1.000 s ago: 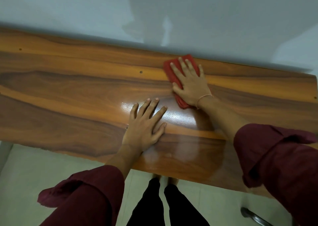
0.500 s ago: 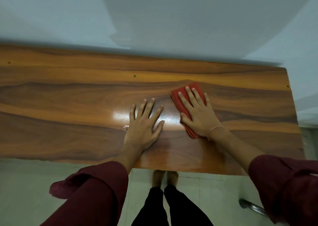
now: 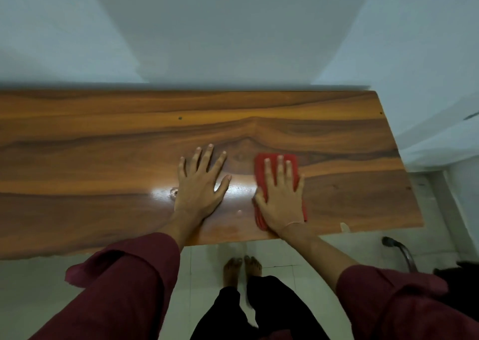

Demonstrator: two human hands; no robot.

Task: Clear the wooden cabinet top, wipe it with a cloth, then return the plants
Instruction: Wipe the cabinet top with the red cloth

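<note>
1. Both hands lie palm down on the wooden surface (image 3: 90, 158). The left hand (image 3: 199, 186) is released, fingers spread on bare wood and holding nothing.
2. The right hand (image 3: 281, 199) presses flat on a folded red cloth (image 3: 294, 161). Its fingers are straight and lie on top of the fabric, not curled round it.
3. The red cloth sits right of the middle of the surface, reaching close to the front edge. Red shows past the fingertips and along both sides of the palm. It lies near the left hand without touching it.
4. A bright glare patch (image 3: 160, 193) shines on the wood just beside the left hand.
5. A pale chip (image 3: 344, 227) marks the front edge towards the right end.
6. Maroon sleeves (image 3: 124, 275) are pushed up both forearms.
7. Bare feet (image 3: 242, 265) stand on the pale tiled floor (image 3: 298, 251) below the front edge, with a curved metal tube (image 3: 403, 251) off to the right.
8. A pale wall (image 3: 233, 41) rises behind the surface.
</note>
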